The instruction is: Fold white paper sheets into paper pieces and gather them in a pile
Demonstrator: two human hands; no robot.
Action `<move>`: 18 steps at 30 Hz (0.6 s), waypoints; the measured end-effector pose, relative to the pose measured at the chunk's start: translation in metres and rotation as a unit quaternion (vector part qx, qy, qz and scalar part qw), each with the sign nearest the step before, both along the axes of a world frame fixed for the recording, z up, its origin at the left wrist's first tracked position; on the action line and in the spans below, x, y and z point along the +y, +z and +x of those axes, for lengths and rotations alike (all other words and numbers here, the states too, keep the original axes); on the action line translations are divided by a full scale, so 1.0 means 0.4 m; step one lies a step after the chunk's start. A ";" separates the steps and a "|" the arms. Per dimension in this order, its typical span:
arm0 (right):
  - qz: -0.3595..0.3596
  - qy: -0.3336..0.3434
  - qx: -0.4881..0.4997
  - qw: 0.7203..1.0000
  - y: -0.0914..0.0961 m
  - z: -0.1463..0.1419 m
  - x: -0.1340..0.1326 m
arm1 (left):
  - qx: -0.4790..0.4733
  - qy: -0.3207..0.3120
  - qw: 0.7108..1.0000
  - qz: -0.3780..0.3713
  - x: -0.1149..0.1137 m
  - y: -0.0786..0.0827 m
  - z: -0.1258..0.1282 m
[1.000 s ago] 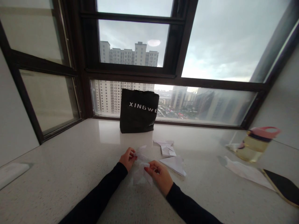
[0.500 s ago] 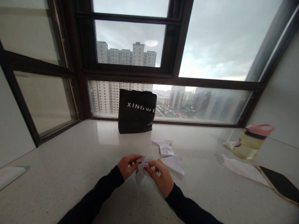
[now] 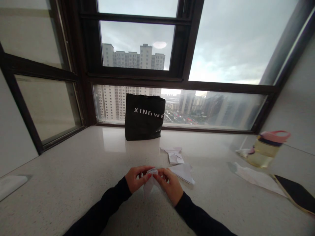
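Observation:
A small piece of folded white paper (image 3: pixel 148 188) is held between both hands above the pale speckled counter (image 3: pixel 81 173). My left hand (image 3: pixel 135 178) pinches its left side, thumb and fingers closed. On the right side, my right hand (image 3: pixel 170 184) pinches it too, and the two thumbs nearly meet. Part of the paper hangs below the thumbs; its inner folds are hidden by the fingers. Just beyond my right hand lie a folded white paper triangle (image 3: pixel 183 173) and a smaller folded paper piece (image 3: pixel 175 158).
A black bag (image 3: pixel 144 126) with white lettering stands by the window. To the right are a bottle with a pink lid (image 3: pixel 264 150), a white tissue (image 3: pixel 257 178) and a dark flat object (image 3: pixel 295 191). Something flat and white (image 3: pixel 12 184) lies at the left edge.
My left hand has shifted slightly right and down, its thumb now closer to the right thumb. The paper has turned a little between the fingers.

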State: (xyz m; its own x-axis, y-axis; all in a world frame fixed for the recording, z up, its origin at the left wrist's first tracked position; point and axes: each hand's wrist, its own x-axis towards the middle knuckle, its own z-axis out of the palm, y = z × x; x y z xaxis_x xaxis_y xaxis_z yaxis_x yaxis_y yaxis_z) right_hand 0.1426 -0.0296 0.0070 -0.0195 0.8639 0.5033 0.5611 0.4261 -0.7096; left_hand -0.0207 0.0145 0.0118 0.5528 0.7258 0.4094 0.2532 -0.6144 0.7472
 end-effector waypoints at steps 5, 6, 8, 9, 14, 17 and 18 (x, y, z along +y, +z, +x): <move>0.011 -0.007 -0.001 1.000 -0.002 0.000 0.002 | 0.023 0.015 0.999 0.027 -0.006 0.000 0.006; 0.017 -0.008 -0.007 1.000 -0.002 0.000 0.001 | 0.028 0.019 0.999 0.033 -0.006 -0.002 0.007; 0.032 -0.011 -0.022 0.999 -0.003 -0.001 -0.001 | 0.040 0.026 0.998 0.042 -0.005 -0.005 0.008; 0.038 -0.012 -0.026 0.999 -0.003 -0.002 -0.002 | 0.045 0.027 0.998 0.045 -0.003 -0.007 0.009; 0.055 -0.044 0.012 0.997 -0.007 0.000 -0.003 | 0.060 0.038 0.996 0.054 0.002 -0.006 0.009; 0.046 -0.040 0.028 0.998 -0.010 0.006 0.001 | 0.058 0.052 0.996 0.049 0.000 -0.001 0.008; 0.032 -0.023 0.026 0.999 -0.011 0.007 0.003 | 0.052 0.060 0.996 0.043 -0.002 0.000 0.008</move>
